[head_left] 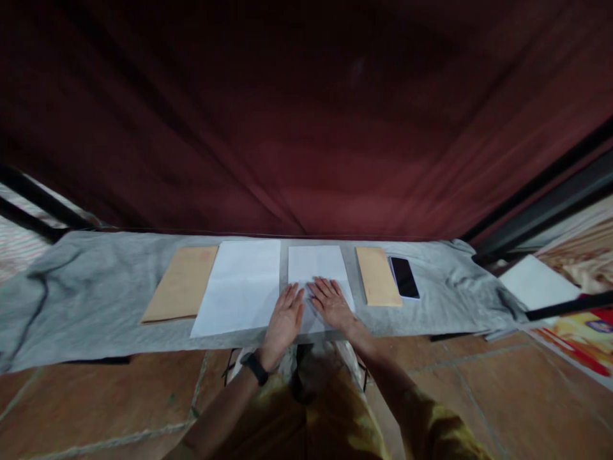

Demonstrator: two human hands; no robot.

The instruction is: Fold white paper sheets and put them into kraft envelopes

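Both my hands lie flat on a small white sheet of paper (316, 263) in the middle of a grey cloth-covered table (96, 287). My left hand (285, 319), with a black watch on the wrist, rests at the sheet's left edge, fingers stretched out. My right hand (331, 303) presses on the sheet's lower part, fingers spread. A larger white sheet (242, 284) lies just left of my left hand. Neither hand holds anything.
A large brown envelope (182, 284) lies at the left, a smaller brown envelope (377, 276) right of the small sheet, and a black phone (405, 277) beside it. A dark red curtain (306, 128) hangs behind. Papers and a colourful poster (575, 332) sit at the right.
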